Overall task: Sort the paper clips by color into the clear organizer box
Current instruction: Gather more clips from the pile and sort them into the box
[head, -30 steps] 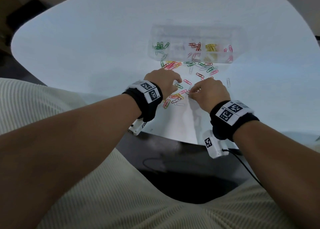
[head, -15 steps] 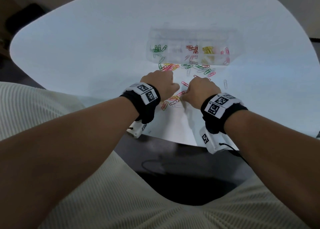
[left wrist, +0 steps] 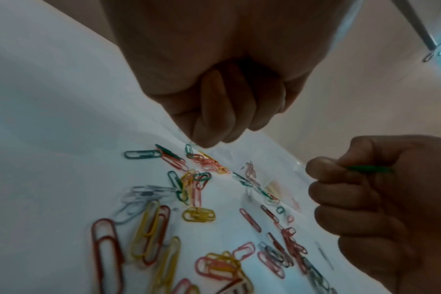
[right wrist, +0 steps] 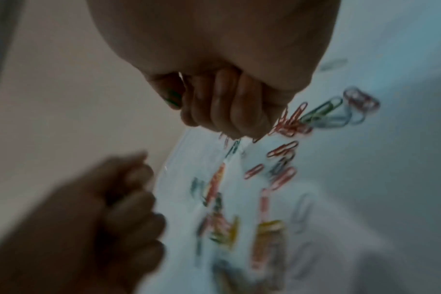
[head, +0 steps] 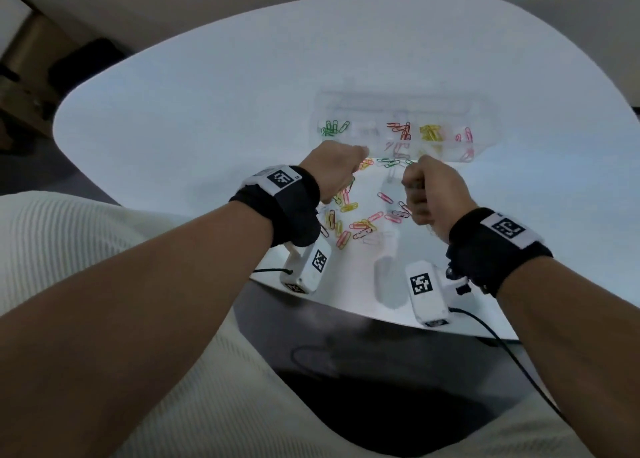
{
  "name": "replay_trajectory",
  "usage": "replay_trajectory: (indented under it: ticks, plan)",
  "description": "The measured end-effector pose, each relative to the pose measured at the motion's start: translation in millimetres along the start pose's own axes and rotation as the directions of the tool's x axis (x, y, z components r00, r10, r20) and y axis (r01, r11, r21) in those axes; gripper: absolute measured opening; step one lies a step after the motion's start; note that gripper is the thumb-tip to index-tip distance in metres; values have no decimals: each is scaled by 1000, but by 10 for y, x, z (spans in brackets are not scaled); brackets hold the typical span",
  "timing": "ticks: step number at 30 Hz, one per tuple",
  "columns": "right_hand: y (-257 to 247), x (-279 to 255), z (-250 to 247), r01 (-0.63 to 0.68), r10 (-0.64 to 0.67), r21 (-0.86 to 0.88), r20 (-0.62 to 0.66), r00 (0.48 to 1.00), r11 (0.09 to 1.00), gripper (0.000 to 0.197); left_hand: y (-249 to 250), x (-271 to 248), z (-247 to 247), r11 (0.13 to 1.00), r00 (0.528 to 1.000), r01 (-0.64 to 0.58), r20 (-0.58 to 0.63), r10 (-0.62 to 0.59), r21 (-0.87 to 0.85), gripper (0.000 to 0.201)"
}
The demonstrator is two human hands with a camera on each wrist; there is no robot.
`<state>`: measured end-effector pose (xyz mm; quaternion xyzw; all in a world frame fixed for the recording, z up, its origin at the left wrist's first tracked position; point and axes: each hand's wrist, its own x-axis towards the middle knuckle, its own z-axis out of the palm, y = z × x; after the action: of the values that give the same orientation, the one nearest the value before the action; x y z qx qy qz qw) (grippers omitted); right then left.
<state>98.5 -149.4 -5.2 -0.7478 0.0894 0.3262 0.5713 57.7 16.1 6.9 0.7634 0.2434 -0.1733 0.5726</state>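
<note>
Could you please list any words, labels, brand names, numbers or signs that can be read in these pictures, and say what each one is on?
No readable words, brand names or numbers appear in any view.
Black-and-white square marker patterns, not text, are on the black wristbands and the white wrist camera housings.
The clear plastic organizer box and the coloured paper clips carry no visible lettering.

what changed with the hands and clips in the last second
Both hands lifted off the loose clips and moved up toward the organizer box. The right hand now pinches a green clip; the left hand is curled, its contents hidden. The box, its sorted clips and the table pile look unchanged.
</note>
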Motion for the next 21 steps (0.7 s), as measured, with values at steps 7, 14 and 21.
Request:
replay_trajectory:
  ticks: [7,14,21]
  plan:
    - [-298,-23,16,-178,14,498,316,949,849,31,156,29,-163,970,998,-56,-23,52,-238,32]
    - [-639,45,303,-168,-58,496,408,911,852,11,228,125,-403,968,983,-115,-164,79,-225,31]
    - [-882,298,603,-109,114,-103,53,992,989,18,296,219,-633,996,949,37,-311,-62,-84,23]
